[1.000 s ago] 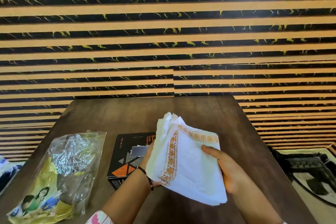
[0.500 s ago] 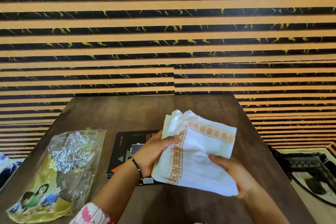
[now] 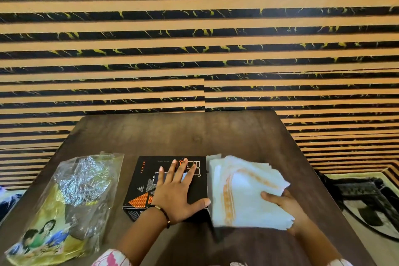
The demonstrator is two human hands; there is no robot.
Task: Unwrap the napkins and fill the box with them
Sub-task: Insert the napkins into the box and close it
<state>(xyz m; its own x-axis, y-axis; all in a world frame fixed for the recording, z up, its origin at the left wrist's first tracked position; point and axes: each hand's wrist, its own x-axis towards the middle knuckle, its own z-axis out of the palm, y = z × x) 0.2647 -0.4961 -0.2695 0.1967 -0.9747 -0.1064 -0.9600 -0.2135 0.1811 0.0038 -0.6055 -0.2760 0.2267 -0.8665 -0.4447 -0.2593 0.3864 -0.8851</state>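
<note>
Napkins in right hand beside box, left hand flat on top.

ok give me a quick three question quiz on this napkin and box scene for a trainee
1. True or false: the left hand lies flat on top of the black box.
2. Which hand has a grip on the napkin stack?
   A. left hand
   B. right hand
   C. both hands
3. Fill in: the plastic wrapper lies on the table to the ____ of the box.

Key:
1. True. The palm and spread fingers rest on the box top.
2. B. The right hand holds the stack's near right corner, beside the box.
3. left
</note>
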